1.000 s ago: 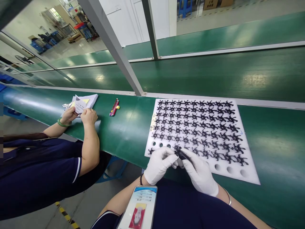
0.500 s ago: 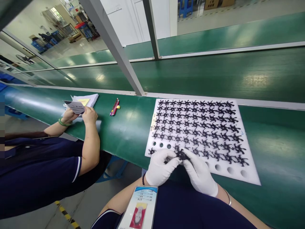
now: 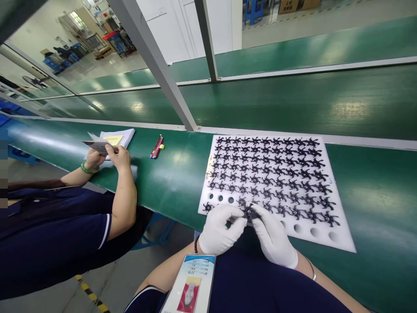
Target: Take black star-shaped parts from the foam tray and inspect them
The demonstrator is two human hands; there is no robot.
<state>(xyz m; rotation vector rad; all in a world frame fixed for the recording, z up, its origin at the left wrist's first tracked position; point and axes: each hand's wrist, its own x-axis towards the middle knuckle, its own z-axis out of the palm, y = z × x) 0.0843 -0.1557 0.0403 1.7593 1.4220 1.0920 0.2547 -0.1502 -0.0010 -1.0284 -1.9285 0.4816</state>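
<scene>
Between my two white-gloved hands is a small black bladed impeller (image 3: 250, 213), held at the front edge of a white foam tray (image 3: 342, 241). My left hand (image 3: 223, 228) pinches it from the left with thumb and forefinger. My right hand (image 3: 272, 237) grips its right side, fingers closed. Rows of similar black impellers (image 3: 267, 169) sit on the tray, each with curved blades. Bare round holes (image 3: 220, 198) show at the tray's left, and more holes (image 3: 314, 232) along its front right. My hands hide part of the front rows.
The tray lies on a green bench (image 3: 176, 182). Left of it are red pens (image 3: 157, 146) and a stack of papers (image 3: 125, 137). A co-worker's hands (image 3: 120, 158) hold a booklet (image 3: 97, 145). A metal post (image 3: 163, 74) rises from the bench's back edge.
The impeller has turned slightly between my fingers, so its blades show more. My hands stay in nearly the same place. The co-worker's booklet has tilted and shifted.
</scene>
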